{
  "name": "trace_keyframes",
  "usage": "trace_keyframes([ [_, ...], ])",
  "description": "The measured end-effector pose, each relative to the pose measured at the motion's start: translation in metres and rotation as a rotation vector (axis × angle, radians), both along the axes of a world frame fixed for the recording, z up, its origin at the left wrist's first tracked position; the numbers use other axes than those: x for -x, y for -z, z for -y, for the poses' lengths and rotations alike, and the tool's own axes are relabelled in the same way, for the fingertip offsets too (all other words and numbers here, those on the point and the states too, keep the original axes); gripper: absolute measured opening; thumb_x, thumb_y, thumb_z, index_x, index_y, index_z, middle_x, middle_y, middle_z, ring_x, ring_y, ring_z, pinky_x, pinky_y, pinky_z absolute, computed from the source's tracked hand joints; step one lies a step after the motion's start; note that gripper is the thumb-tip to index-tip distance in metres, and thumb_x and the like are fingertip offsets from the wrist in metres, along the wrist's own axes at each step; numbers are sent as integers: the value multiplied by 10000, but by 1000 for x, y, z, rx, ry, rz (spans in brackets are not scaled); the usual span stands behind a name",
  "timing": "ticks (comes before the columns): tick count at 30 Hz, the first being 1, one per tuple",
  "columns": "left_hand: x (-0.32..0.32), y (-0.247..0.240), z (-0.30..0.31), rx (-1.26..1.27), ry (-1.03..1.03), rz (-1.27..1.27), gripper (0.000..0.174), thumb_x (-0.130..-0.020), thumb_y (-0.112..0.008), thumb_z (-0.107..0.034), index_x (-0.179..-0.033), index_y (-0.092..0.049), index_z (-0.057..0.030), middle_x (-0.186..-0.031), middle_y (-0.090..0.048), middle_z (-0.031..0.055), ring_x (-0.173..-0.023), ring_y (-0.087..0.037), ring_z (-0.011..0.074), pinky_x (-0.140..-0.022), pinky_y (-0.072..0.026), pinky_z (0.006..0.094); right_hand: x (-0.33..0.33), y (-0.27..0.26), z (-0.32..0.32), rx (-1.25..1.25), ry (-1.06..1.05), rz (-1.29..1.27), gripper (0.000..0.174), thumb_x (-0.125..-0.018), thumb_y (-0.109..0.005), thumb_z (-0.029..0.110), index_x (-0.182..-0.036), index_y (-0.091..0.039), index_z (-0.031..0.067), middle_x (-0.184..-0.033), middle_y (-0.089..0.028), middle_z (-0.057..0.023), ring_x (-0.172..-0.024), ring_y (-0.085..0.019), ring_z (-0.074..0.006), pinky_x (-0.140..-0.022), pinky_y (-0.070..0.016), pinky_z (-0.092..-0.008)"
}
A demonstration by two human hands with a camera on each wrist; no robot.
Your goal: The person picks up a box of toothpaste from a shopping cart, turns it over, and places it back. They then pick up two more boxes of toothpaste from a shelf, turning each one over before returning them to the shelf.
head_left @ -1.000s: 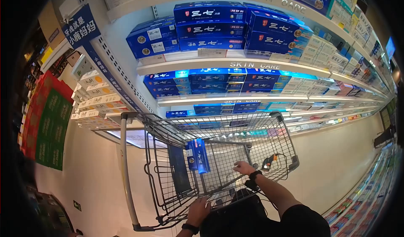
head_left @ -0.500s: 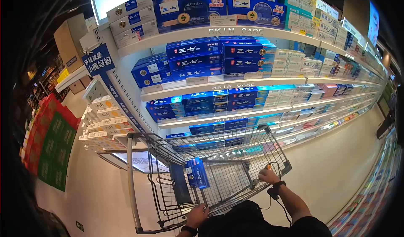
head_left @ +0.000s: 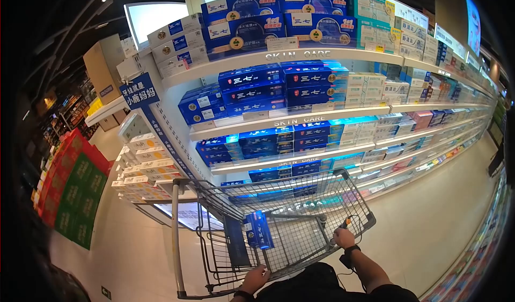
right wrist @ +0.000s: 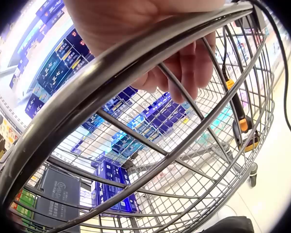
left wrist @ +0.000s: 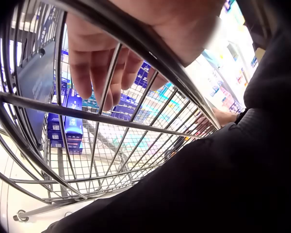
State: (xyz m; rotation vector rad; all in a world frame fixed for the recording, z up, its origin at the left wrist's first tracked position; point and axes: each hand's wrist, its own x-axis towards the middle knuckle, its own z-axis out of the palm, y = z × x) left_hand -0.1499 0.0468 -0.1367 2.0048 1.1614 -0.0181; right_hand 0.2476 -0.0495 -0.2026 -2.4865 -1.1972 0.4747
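Observation:
A metal shopping cart (head_left: 176,237) stands in front of me. My left hand (head_left: 256,279) lies over its near side rim; in the left wrist view the fingers of this hand (left wrist: 102,73) hang over the bar into the basket. Farther along the same rim, toward the front corner, my right hand (head_left: 344,237) holds on; the right wrist view shows this hand (right wrist: 184,68) with fingers curled over the bar. Both thumbs are hidden. A blue box pack (head_left: 258,230) lies in the basket beside the dark seat panel (right wrist: 58,191).
Lit shelves (head_left: 300,120) of blue and white boxes run behind the cart and away to the right. A black and orange device (right wrist: 242,119) with a cable is at the front end. Red and green boxes (head_left: 80,194) stand left; more shelving (head_left: 466,259) borders the aisle at right.
My right hand has moved from over the basket to the rim near the front corner. The head view has tilted up, showing more upper shelves. My left hand stays at the rim.

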Motion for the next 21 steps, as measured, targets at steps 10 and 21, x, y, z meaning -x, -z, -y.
trace_keyframes([
  [10, -2, -2, -1, 20, -11, -21, 400, -876, -578, -352, -1103, -606, -24, -902, -692, 168, -849, -671, 318, -757, -526, 395, 2, 4, -1, -5, 12, 72, 216, -796, -599, 267, -901, -697, 106, -810, -692, -144, -764, -671, -326, -693, -536, -441],
  [21, -4, -6, -4, 76, 9, -94, 386, -888, -572, -339, -1103, -605, -20, -921, -695, 153, -855, -676, 287, -757, -527, 375, 4, 10, 0, -14, 16, 117, 203, -790, -613, 268, -902, -695, 119, -762, -686, -138, -722, -674, -322, -656, -544, -444],
])
